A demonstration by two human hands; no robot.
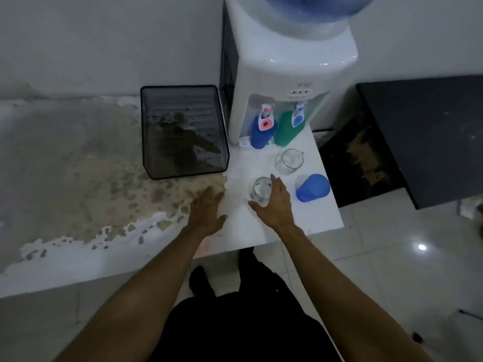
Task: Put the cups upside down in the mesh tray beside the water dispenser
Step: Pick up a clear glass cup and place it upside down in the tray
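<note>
A black mesh tray (pixel 183 168) stands on the counter just left of the white water dispenser (pixel 287 74); nothing lies in it. A clear glass cup (pixel 258 189) stands upright near the counter's front, and my right hand (pixel 277 205) is wrapped around its right side. A second clear glass cup (pixel 288 161) stands upright behind it. A blue plastic cup (pixel 312 188) stands to the right. Another blue cup (pixel 261 134) and a green cup (pixel 287 129) sit under the dispenser's taps. My left hand (pixel 206 210) rests flat on the counter, fingers spread, in front of the tray.
The counter's surface (pixel 78 165) is worn and stained to the left of the tray. The counter's right edge (pixel 337 205) drops to a tiled floor. A dark cabinet (pixel 431 131) stands to the right. A wall runs behind the tray and dispenser.
</note>
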